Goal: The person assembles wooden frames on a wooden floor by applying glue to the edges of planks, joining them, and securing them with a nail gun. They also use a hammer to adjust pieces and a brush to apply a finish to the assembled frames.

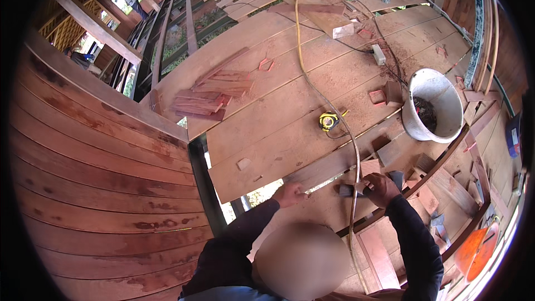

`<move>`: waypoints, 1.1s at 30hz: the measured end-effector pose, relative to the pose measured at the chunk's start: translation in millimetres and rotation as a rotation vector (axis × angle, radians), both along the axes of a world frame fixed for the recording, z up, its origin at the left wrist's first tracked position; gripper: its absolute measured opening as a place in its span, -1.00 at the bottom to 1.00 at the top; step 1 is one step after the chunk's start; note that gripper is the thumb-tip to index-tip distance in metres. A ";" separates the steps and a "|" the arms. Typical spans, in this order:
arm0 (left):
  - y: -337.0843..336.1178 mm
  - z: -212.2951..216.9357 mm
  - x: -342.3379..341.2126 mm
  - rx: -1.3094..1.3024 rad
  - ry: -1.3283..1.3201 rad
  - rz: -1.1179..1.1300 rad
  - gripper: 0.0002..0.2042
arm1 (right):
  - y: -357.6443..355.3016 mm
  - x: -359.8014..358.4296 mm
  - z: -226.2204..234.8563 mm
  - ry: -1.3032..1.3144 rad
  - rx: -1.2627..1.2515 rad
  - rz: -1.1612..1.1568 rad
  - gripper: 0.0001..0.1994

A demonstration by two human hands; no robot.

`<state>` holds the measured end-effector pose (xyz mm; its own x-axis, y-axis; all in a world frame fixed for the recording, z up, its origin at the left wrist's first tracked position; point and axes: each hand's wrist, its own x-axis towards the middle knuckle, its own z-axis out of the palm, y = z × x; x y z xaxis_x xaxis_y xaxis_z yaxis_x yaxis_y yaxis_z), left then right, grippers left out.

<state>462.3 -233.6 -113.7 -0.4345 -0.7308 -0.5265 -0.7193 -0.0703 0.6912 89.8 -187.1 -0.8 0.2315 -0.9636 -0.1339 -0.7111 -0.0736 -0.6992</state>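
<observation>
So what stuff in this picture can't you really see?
- Head view: what the left hand pinches against the plank is too small to tell.
- The dark tool in the right hand is partly covered by its fingers.
- The white bucket holds dark stuff, too small to name.
- The orange object at lower right is cut off by the fisheye rim.
</observation>
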 end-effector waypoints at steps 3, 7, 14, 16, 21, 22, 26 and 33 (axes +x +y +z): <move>-45.9 -13.3 70.0 -0.162 -0.039 0.189 -0.51 | -21.4 45.3 -26.6 -0.080 0.088 -0.001 -0.78; -144.1 -12.2 134.3 -0.321 -0.180 0.252 -0.57 | -53.4 69.7 -46.2 0.010 0.006 -0.029 -0.71; -157.6 -39.9 109.0 -0.120 0.229 0.435 -0.68 | -21.5 22.5 -49.1 -0.019 0.002 -0.048 -0.79; -148.4 -22.3 60.2 0.037 0.321 0.458 -0.66 | 8.9 -24.8 -25.8 0.056 0.064 -0.220 -0.80; -126.1 13.5 -81.8 0.024 0.403 0.078 -0.61 | 123.6 -147.8 13.0 0.305 0.133 -0.773 -0.59; -116.4 23.8 -111.4 0.025 0.424 -0.013 -0.60 | 151.8 -161.5 21.5 0.318 0.146 -0.918 -0.59; -83.9 43.9 -245.3 0.032 0.450 -0.357 -0.53 | 302.9 -237.0 -14.0 0.612 0.224 -1.261 -0.58; 9.7 80.7 -384.1 -0.302 0.407 -0.761 -0.50 | 423.8 -230.3 -26.0 0.341 0.366 -1.394 -0.38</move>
